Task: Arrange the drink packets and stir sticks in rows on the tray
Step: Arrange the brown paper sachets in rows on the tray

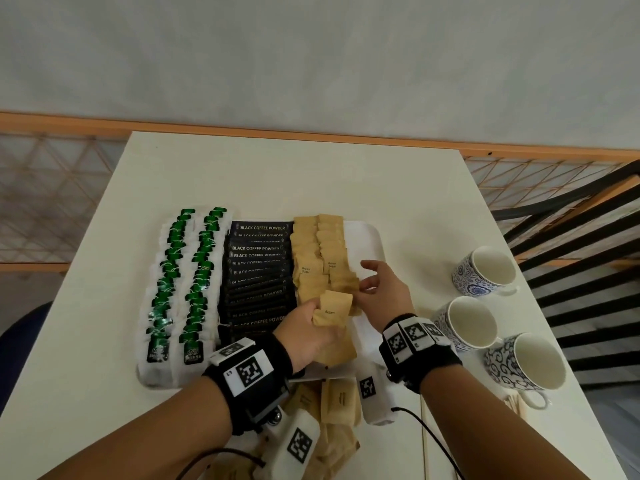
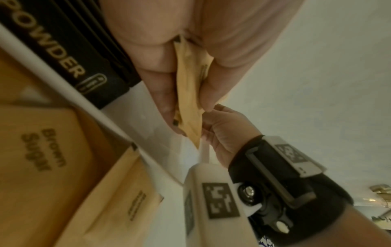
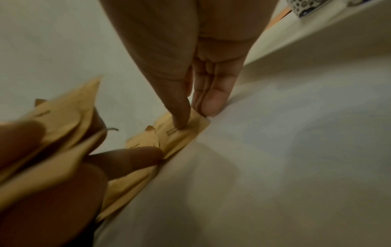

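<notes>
Lying on the white table (image 1: 398,188), a white tray (image 1: 370,237) is seen filled from left to right with two rows of green tea bags (image 1: 183,282), a row of black coffee packets (image 1: 258,268) and two rows of brown sugar packets (image 1: 320,254). A small bunch of brown sugar sachets (image 1: 332,315) is gripped in the left hand (image 1: 308,336) above the near end of the sugar rows, fingers curled round it. The right hand (image 1: 382,291) is held with fingers extended, its fingertips (image 3: 182,120) pressed on a sachet at the right edge of the right sugar row; nothing is grasped by it. More loose sugar sachets (image 1: 337,401) are seen on the table near the tray's near edge. Three blue-patterned cups (image 1: 485,268) are set to the right, and what appear to be wooden stir sticks (image 1: 516,405) are glimpsed near the nearest cup.
</notes>
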`<state>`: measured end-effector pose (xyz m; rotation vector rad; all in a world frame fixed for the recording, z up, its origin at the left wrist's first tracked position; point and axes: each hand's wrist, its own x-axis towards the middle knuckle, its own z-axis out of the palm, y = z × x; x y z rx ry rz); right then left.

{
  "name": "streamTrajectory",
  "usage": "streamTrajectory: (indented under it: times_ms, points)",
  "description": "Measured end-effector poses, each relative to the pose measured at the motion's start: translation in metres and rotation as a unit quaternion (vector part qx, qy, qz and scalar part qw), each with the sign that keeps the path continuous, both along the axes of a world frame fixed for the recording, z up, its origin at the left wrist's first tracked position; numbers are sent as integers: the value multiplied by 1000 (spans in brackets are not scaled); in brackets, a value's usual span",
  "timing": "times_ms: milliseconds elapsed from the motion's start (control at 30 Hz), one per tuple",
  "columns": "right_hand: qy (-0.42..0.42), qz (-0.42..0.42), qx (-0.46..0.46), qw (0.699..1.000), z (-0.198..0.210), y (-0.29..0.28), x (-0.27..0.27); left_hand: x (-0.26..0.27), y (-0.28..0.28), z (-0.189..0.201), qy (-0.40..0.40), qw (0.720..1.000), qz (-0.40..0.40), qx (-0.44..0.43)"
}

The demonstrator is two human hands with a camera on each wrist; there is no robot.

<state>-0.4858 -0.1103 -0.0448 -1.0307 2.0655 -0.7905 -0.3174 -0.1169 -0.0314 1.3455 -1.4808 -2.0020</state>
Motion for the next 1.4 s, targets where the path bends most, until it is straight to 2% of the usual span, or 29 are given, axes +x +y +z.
streamTrajectory:
  times_ms: [567, 667, 800, 1000, 1067, 1167, 1233, 1300, 1400]
  points:
    - [10, 20, 3, 1000, -2, -17, 2, 4, -13, -2, 10, 999, 39, 19]
    - [17, 20, -2, 1000, -3, -13, 0, 12, -18, -2, 5, 997, 66, 49]
    - [10, 19, 8, 1000, -4, -6, -2, 21, -23, 4, 46, 987, 110, 109]
    - [16, 26, -29, 999, 10, 5, -1, 28, -23, 10, 53, 985, 116, 112]
    - [-28, 49, -44, 997, 21, 6, 8, 28, -21, 11, 50, 987, 101, 112]
    - [-124, 93, -21, 988, 32, 5, 22, 25, -18, 13, 38, 992, 64, 103]
    - [-147, 101, -13, 984, 34, 3, 27, 26, -16, 14, 33, 993, 53, 100]
    - [-176, 56, -27, 982, 35, 1, 27, 28, -15, 15, 33, 992, 70, 98]
    - [-188, -3, -39, 981, 33, 0, 19, 35, -20, 14, 2, 985, 147, 88]
